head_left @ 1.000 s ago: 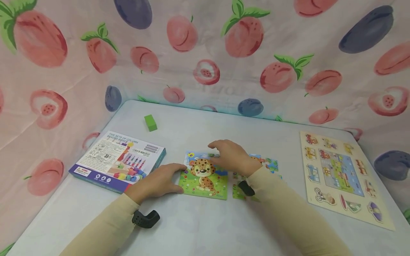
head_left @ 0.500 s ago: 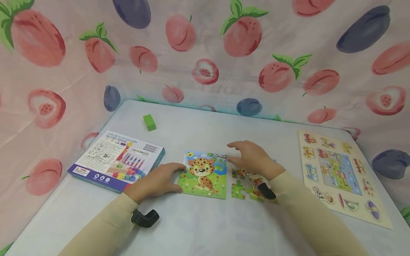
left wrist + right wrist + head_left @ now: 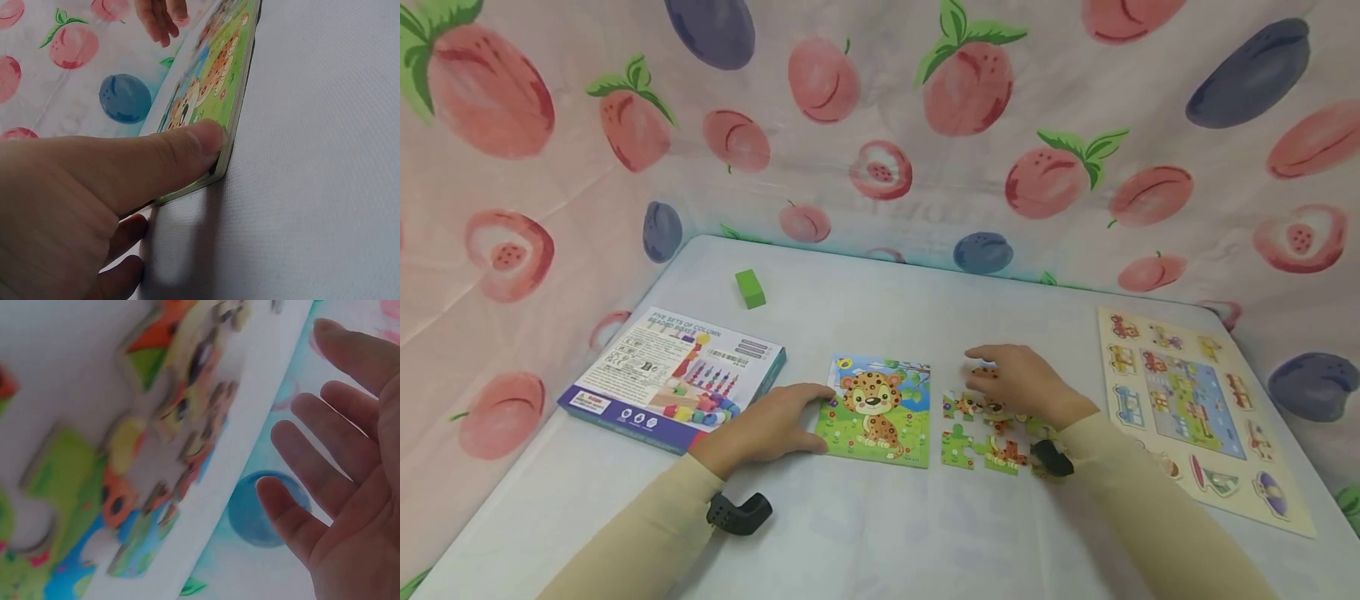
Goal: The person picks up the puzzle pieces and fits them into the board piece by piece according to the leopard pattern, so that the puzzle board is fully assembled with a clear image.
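My left hand (image 3: pixel 772 423) is at the left edge of a leopard puzzle picture board (image 3: pixel 874 412), thumb and index finger spread apart. In the left wrist view, the thumb (image 3: pixel 181 150) lies nearly straight against the board's corner, while other fingers (image 3: pixel 125 247) stay below it. My right hand (image 3: pixel 1022 383) hovers over loose jigsaw pieces (image 3: pixel 958 448) to the right of the board, partly hiding them. The right wrist view shows its fingers (image 3: pixel 312 450) spread and relaxed, with nothing in them. Several leopard and grass pieces (image 3: pixel 69 469) lie slightly apart there.
A boxed bead set (image 3: pixel 673 375) lies left of the left hand, with a green block (image 3: pixel 750 288) behind it. At the right is a wooden peg puzzle board (image 3: pixel 1198 408) with vehicle pieces. A fruit-print cloth (image 3: pixel 880 108) hangs behind the white table (image 3: pixel 865 533).
My right hand has moved right, from over the leopard board to over the loose pieces, uncovering the board's upper right. The left hand keeps its place at the board's left edge.
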The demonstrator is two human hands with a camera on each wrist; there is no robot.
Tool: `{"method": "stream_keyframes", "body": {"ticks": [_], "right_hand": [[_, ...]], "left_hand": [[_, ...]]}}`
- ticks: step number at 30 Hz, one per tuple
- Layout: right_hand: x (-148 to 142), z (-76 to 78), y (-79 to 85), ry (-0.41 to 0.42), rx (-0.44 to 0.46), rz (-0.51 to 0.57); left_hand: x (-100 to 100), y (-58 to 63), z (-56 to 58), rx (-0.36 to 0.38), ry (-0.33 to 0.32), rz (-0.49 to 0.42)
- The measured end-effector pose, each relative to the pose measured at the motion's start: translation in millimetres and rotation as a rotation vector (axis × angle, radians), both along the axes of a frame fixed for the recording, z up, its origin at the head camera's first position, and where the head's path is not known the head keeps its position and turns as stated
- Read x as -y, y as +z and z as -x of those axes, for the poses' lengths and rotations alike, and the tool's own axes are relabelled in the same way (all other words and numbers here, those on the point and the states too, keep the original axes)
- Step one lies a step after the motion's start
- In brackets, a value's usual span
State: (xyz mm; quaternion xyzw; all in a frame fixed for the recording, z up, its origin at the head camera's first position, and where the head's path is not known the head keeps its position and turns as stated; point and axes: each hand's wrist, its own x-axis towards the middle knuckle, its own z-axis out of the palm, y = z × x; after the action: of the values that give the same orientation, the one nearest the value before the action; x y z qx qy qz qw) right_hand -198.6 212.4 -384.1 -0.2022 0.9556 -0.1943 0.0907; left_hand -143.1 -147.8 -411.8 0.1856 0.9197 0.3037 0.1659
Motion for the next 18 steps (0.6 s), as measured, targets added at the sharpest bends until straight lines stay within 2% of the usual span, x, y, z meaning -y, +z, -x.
{"method": "stream_keyframes", "body": {"ticks": [9, 18], "right_hand": [[-24, 4.3, -9.1, -0.042, 0.02, -0.068], [-39, 7.3, -16.3, -0.07, 0.025, -0.071]], "left_hand": [[-1, 0.1, 0.7, -0.001, -0.003, 0.006], [-1, 1.0, 0.2, -0.007, 0.0, 0.017]]}}
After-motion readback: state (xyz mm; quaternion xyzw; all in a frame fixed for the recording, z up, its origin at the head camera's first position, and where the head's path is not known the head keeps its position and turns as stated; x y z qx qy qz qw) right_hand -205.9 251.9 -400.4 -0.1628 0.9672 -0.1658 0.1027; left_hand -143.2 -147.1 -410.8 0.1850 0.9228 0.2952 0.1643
